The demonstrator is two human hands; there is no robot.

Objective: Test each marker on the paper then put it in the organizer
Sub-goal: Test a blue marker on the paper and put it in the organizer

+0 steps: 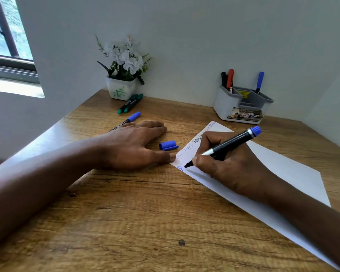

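Here the right hand [230, 163] presses a cylindrical marker [224, 147] onto smooth paper [283, 173].

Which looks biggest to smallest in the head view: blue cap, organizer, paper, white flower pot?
paper
organizer
white flower pot
blue cap
The cap lies nearer the camera, yet looks smallest.

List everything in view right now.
table: one, brown wood
paper: one, white, right side, written on
held marker: one, blue, uncapped, tip on paper
cap: one, blue, on table beside paper
loose marker: one, blue-capped, behind left hand
flower pot: one, white, back centre
green markers: two, green, beside flower pot
organizer: one, grey, back right
stored markers: three, black, red, blue, upright in organizer
window: one, dark frame, upper left
left hand: one, flat on table, thumb at paper's edge
right hand: one, gripping held marker
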